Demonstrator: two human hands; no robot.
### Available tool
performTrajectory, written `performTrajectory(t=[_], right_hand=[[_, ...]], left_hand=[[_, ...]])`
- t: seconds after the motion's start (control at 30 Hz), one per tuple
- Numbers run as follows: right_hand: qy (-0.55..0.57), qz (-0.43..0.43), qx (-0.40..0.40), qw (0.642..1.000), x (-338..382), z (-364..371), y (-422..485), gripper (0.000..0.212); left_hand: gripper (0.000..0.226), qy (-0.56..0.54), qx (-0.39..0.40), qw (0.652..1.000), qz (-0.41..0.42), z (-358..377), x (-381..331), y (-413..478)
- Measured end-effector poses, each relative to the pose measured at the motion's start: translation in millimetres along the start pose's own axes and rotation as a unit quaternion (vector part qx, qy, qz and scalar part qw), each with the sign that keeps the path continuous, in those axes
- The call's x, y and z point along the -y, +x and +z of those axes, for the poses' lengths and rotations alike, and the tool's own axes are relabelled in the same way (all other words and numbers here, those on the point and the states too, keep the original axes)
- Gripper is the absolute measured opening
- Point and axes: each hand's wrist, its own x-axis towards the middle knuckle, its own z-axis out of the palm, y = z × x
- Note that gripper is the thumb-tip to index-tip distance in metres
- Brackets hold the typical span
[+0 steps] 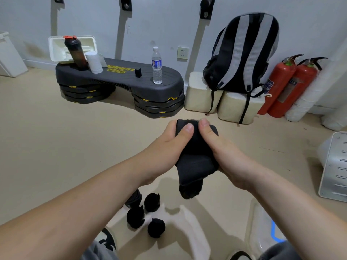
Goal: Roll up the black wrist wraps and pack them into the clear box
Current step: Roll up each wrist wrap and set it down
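I am partway through the job, as I judge it. Three rolled wraps (152, 202) are lying close together on the floor (56, 137) below my forearms, with another dark piece just beside them, half hidden under my left arm. What looks like the clear box (252, 222) is sitting low on my right, well apart from those rolls, so the packing seems not yet done.

I am holding one black wrist wrap (195, 162) out in front of me, above the floor. My left hand (169, 145) and right hand (225, 152) are both curling round it from either side, thumbs pressing side by side on its upper part. Its fuzzy loose end is hanging down towards me, unrolled.
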Motion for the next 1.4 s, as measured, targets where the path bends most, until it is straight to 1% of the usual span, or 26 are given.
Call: performTrajectory(t=[0.07,0.13,0.23,0.27,0.3,0.33,0.37,0.4,0.47,0.5,0.53,0.57,0.7,0.77,0.83,0.9,0.93,1.0,1.03,1.1,1.13,1.17,1.23,1.3,1.37,1.4], right_hand=[[0.026,-0.007,-0.012,1.0,1.2,0.0,-0.1,0.043],[0.066,-0.016,-0.038,0.997,1.2,0.7,1.8,0.04],[0.12,-0.016,-0.079,0.989,0.0,0.7,8.0,0.046],[0.137,-0.009,-0.091,0.986,0.0,-0.1,10.7,0.047],[0.154,0.0,-0.103,0.983,0.0,-1.7,13.3,0.047],[0.174,0.012,-0.116,0.978,0.4,-3.4,15.7,0.048],[0.194,0.026,-0.13,0.972,-0.1,-5.4,18.1,0.05],[0.209,0.039,-0.144,0.966,-1.1,-7.3,20.3,0.052],[0.218,0.059,-0.166,0.96,-4.3,-10.7,23.2,0.055],[0.219,0.065,-0.17,0.959,-6.6,-12.5,24.6,0.056],[0.222,0.07,-0.175,0.957,-8.3,-14.8,25.7,0.057],[0.229,0.072,-0.184,0.953,-9.3,-17.6,27.0,0.059],[0.261,0.07,-0.22,0.937,-6.6,-28.7,28.6,0.059],[0.257,0.053,-0.219,0.94,-6.0,-28.3,28.4,0.053],[0.241,0.023,-0.22,0.945,-5.5,-26.3,27.8,0.041],[0.21,-0.008,-0.216,0.953,-4.4,-26.5,25.4,0.032],[0.187,-0.023,-0.208,0.96,-4.4,-27.6,23.7,0.03],[0.145,-0.056,-0.17,0.973,-5.6,-28.6,20.0,0.034],[0.119,-0.074,-0.14,0.98,-7.0,-28.0,18.3,0.039],[0.067,-0.112,-0.062,0.989,-10.1,-23.6,16.4,0.049],[0.052,-0.124,-0.029,0.99,-11.6,-20.5,16.1,0.054],[0.043,-0.129,-0.007,0.991,-12.4,-17.6,16.1,0.058],[0.044,-0.128,0.004,0.991,-13.0,-13.8,16.9,0.066],[0.065,-0.113,-0.009,0.991,-12.3,-12.1,17.8,0.067],[0.09,-0.086,-0.019,0.992,-10.8,-9.8,18.3,0.066],[0.104,-0.071,-0.017,0.992,-9.4,-9.0,17.7,0.07]], left_hand=[[0.036,-0.007,-0.001,1.0,-0.002,0.4,-1.1,-0.6],[0.035,-0.032,-0.026,0.999,-0.004,2.1,-4.5,-0.3],[0.037,-0.025,-0.15,0.988,0.003,2.4,-6.6,4.0],[0.041,-0.013,-0.176,0.984,0.003,1.8,-6.3,4.7],[0.048,-0.002,-0.177,0.984,-0.001,1.4,-5.4,5.4],[0.055,0.014,-0.154,0.988,-0.008,2.0,-3.9,5.3],[0.056,0.027,-0.116,0.993,-0.014,4.5,-2.5,4.1],[0.049,0.039,-0.073,0.996,-0.014,8.2,-1.0,1.6],[0.021,0.067,-0.018,0.997,0.016,14.1,3.9,-1.3],[0.013,0.077,-0.012,0.997,0.029,15.1,6.3,-0.9],[0.009,0.078,-0.013,0.996,0.028,14.9,8.5,-0.5],[0.01,0.075,-0.013,0.997,0.016,13.7,10.0,0.9],[0.035,0.053,0.045,0.995,-0.077,9.9,8.1,5.0],[0.045,0.059,0.052,0.991,-0.113,7.7,8.8,7.2],[0.049,0.088,0.033,0.987,-0.127,3.4,10.8,9.5],[0.047,0.105,-0.018,0.987,-0.121,-0.4,10.7,10.4],[0.049,0.091,-0.051,0.988,-0.115,-1.9,9.6,10.9],[0.053,0.01,-0.095,0.989,-0.11,-4.4,3.0,13.6],[0.053,-0.047,-0.096,0.989,-0.106,-5.0,-1.9,13.9],[0.057,-0.13,-0.062,0.985,-0.095,-6.0,-8.5,13.5],[0.059,-0.133,-0.036,0.986,-0.088,-6.2,-9.7,13.2],[0.059,-0.113,-0.013,0.99,-0.079,-6.3,-8.7,13.0],[0.055,-0.056,0.001,0.996,-0.068,-7.0,-3.7,13.5],[0.051,-0.041,-0.015,0.997,-0.063,-8.2,-0.2,14.3],[0.046,-0.051,-0.049,0.996,-0.046,-8.3,1.2,15.0],[0.041,-0.057,-0.067,0.996,-0.033,-7.5,1.2,15.0]])
